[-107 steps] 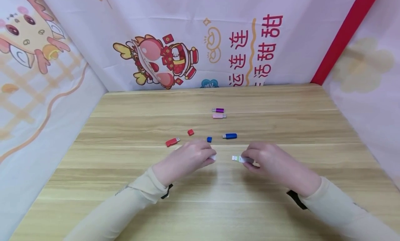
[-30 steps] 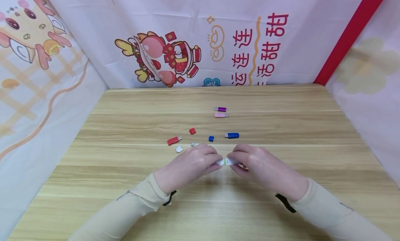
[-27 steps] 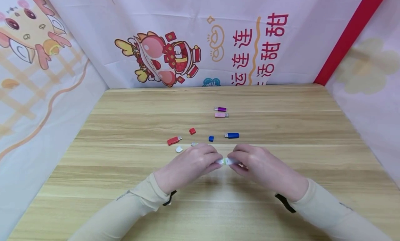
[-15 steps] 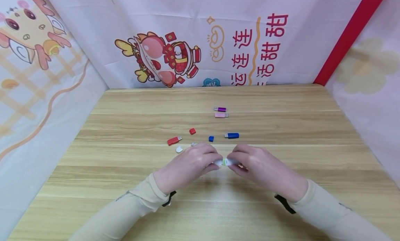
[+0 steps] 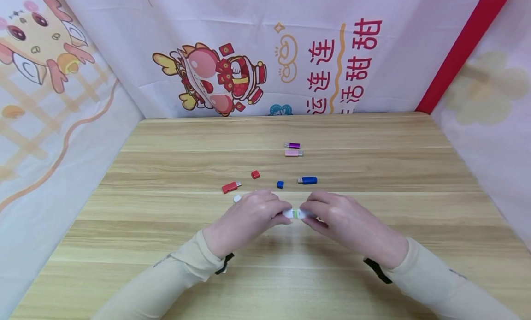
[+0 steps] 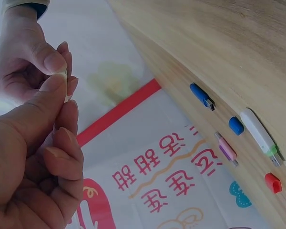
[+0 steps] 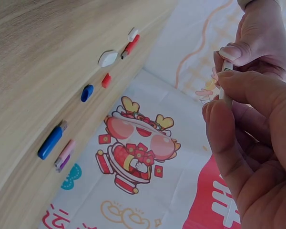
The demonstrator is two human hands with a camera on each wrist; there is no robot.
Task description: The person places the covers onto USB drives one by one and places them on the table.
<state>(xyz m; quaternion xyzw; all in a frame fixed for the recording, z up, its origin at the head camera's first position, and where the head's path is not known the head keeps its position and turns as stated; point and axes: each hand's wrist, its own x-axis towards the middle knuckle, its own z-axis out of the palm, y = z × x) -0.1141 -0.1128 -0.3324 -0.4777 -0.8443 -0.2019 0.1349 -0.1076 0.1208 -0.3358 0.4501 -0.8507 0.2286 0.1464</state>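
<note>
In the head view my left hand (image 5: pixel 250 214) pinches a white cap (image 5: pixel 287 214). My right hand (image 5: pixel 348 221) grips a white USB stick (image 5: pixel 303 214), its green band showing at the cap's edge. The two pieces meet end to end above the table, mostly covered by fingertips in both wrist views. Behind my left hand lies a second white USB stick (image 6: pixel 258 131) with a green band, its metal plug bare in the left wrist view. Its place is hidden in the head view. A loose white cap (image 5: pixel 237 198) lies just left of that hand.
Beyond my hands lie a red USB stick (image 5: pixel 230 187), a red cap (image 5: pixel 255 174), a blue cap (image 5: pixel 280 184) and a blue USB stick (image 5: pixel 308 180). Farther back are a pink USB stick (image 5: pixel 293 153) and a purple one (image 5: pixel 292 145). Printed cloth (image 5: pixel 249 15) hangs behind the table.
From standing well apart 3.6 s ago, my hands have brought cap and USB stick together. Over the last second the pieces have shifted slightly left, and my left hand now covers the second white stick.
</note>
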